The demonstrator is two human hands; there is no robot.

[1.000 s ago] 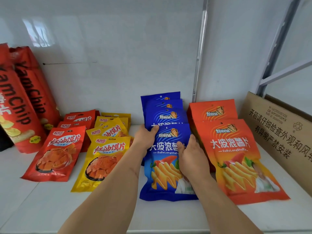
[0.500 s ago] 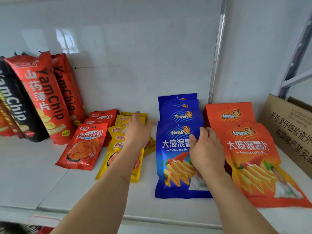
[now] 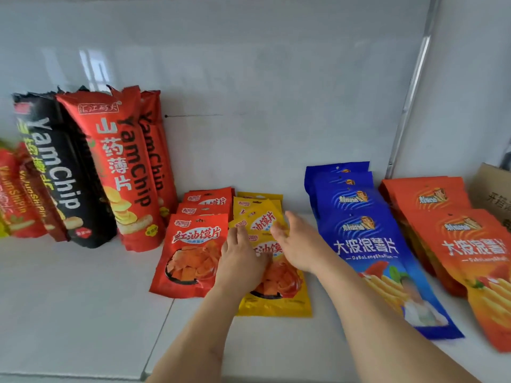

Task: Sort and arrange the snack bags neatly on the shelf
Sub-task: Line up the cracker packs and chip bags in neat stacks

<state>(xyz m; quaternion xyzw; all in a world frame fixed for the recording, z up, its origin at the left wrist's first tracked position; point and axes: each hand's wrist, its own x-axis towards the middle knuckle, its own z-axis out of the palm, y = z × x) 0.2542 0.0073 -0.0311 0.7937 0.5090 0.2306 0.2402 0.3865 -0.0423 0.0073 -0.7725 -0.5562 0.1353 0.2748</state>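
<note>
Resting flat on the front yellow bag (image 3: 276, 297), left hand (image 3: 241, 262), fingers straight and holding nothing; right hand (image 3: 297, 244) just beside, fingers spread over the yellow stack (image 3: 255, 208), grip wide. Overlapped toward the shelf (image 3: 83, 313) back: red bags (image 3: 190, 255) touching on the left, blue bags (image 3: 367, 244) and orange bags (image 3: 470, 244) to the right. Leaning upright at the back left: YamChip bags (image 3: 119, 167).
</note>
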